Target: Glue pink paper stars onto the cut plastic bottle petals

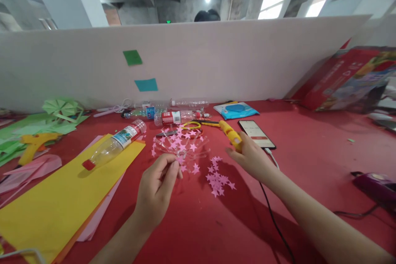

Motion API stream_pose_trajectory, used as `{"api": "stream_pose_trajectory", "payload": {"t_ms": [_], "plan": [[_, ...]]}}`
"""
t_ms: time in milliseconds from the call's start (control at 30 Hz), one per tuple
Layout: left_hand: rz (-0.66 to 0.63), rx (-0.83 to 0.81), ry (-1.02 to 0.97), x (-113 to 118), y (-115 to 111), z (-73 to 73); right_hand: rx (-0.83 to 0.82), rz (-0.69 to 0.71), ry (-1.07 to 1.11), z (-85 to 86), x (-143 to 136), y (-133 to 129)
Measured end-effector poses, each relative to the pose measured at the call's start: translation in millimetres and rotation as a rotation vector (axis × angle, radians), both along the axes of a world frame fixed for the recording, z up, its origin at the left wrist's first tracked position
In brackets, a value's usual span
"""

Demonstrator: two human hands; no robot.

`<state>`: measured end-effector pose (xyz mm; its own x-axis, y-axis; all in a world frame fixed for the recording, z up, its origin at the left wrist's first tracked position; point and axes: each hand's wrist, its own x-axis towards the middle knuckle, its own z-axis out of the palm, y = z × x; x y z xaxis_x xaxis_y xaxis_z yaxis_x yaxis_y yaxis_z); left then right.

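Note:
My left hand (157, 185) is closed in a pinch, with a small pink star (180, 159) at its fingertips. Just beyond it, clear plastic strips (201, 152) spread out over the table, dotted with several pink stars. In my right hand (252, 154) is a yellow glue gun (229, 133), its nozzle end hidden or hard to make out. A black cord (272, 210) runs down from below that hand. Between the hands lies a loose pile of pink stars (217, 179). Scissors with yellow handles (192, 125) lie behind the plastic strips, partly covered.
Plastic bottles (122, 140) lie on yellow paper (71, 198) and along the white partition (201, 57). At left are green paper (18, 126) and another yellow glue gun (34, 144). A phone (257, 134) and blue wipes pack (236, 110) lie at right.

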<state>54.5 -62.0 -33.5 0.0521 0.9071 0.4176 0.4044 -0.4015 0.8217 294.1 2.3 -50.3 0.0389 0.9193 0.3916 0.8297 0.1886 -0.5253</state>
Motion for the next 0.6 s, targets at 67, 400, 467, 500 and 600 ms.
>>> {"api": "stream_pose_trajectory", "payload": {"t_ms": [67, 400, 467, 500, 600], "plan": [[-0.030, -0.055, -0.064, 1, -2, 0.9, -0.074, 0.027, -0.147, -12.6, 8, 13], [-0.322, -0.495, -0.357, 5, -2, 6.4, 0.244, 0.212, -0.201, -6.2, -1, 2], [-0.368, -0.584, -0.413, 6, -2, 4.9, 0.442, 0.439, -0.112, 5.8, -13, -15], [-0.381, -0.621, -0.439, 7, -2, 3.9, 0.473, 0.544, -0.080, 10.4, -19, -24], [-0.408, -0.721, -0.471, 10, -3, 2.1, 0.468, 0.708, 0.018, 17.1, -35, -46]]}}
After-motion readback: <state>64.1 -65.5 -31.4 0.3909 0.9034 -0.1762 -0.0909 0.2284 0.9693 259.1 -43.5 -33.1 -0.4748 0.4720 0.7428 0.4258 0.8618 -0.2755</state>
